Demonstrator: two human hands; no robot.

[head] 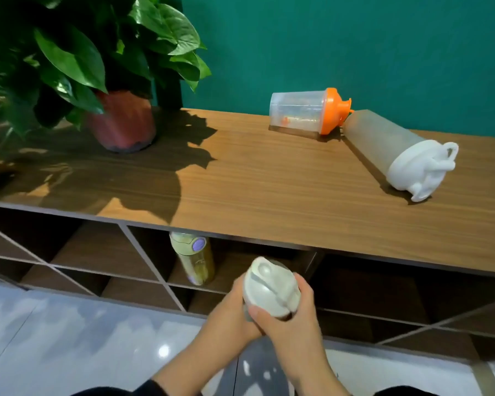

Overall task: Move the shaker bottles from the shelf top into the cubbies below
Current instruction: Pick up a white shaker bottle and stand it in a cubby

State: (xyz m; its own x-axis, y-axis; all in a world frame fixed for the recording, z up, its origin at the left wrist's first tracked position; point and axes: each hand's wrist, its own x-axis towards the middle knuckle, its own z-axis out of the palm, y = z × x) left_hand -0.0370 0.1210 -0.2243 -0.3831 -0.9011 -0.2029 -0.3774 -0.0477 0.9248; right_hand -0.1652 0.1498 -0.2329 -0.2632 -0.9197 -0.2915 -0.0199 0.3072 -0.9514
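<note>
1. Both hands are wrapped around a pale-lidded shaker bottle (272, 290), held in front of the cubbies: left hand (229, 312) behind it, right hand (292, 318) with fingers curled round the lid's rim.
2. One yellowish bottle (193, 258) is stood in a cubby (240, 270) below the shelf top (240, 172).
3. On the shelf top, an orange-lidded shaker (306, 111) and a white-lidded shaker (397, 150) are laid on their sides, apparently touching, well apart from a potted plant (97, 70).
</note>
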